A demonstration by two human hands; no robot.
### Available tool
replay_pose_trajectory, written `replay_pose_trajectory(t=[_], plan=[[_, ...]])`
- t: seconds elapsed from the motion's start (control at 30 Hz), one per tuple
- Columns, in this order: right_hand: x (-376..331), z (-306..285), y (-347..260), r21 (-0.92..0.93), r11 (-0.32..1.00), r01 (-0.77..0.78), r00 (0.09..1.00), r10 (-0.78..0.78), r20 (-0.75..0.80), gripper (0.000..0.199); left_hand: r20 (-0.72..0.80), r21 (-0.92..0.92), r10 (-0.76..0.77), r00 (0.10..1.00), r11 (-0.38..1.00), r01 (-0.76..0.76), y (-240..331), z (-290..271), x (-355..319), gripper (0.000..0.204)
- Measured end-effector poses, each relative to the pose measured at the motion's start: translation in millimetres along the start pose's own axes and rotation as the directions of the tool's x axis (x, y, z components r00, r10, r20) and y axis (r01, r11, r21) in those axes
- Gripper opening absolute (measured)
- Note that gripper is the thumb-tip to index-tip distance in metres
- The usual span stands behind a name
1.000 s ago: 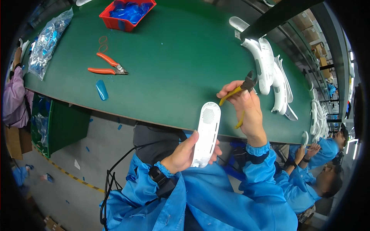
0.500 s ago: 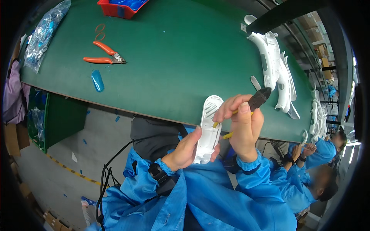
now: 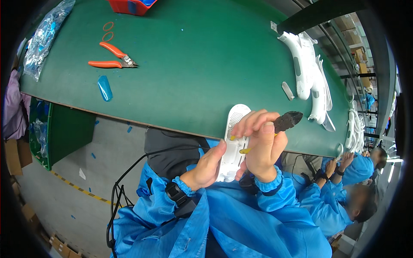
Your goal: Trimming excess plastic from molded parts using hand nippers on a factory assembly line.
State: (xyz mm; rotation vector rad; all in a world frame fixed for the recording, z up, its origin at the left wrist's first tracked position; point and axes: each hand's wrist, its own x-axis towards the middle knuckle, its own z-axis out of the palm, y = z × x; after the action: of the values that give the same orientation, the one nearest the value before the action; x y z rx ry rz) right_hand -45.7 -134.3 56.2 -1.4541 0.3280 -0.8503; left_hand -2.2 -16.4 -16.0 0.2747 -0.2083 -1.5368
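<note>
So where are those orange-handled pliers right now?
The orange-handled pliers lie on the green table, far left, beyond a small blue piece and near two rubber bands.

I see an evenly lit scene under bright, diffuse overhead light, with only soft shadows under the hands. The green table [image 3: 193, 64] shows no harsh glare; the clear plastic bag [image 3: 45, 38] at the far left glints a little. The fisheye bends the table's edges strongly, and a black vignette rings my view. Focus holds sharp at centre and softens toward the rim.
</note>
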Motion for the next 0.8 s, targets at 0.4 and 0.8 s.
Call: replay_pose_trajectory(t=[0.4, 0.8], plan=[[-2.0, 3.2, 2.6, -0.137, 0.99, 0.014, 0.997, -0.003, 0.077, 0.022, -0.038, 0.016, -0.003, 0.999, 1.0, 0.003, 1.0, 3.6, -1.8, 0.063], [1.4, -11.3, -10.8, -0.101, 0.995, 0.027, 0.998, -0.032, -0.048, 0.021, -0.117, 0.111, 0.037, 0.992, 0.993, -0.024, -2.9, 12.7, 0.4, 0.066]])
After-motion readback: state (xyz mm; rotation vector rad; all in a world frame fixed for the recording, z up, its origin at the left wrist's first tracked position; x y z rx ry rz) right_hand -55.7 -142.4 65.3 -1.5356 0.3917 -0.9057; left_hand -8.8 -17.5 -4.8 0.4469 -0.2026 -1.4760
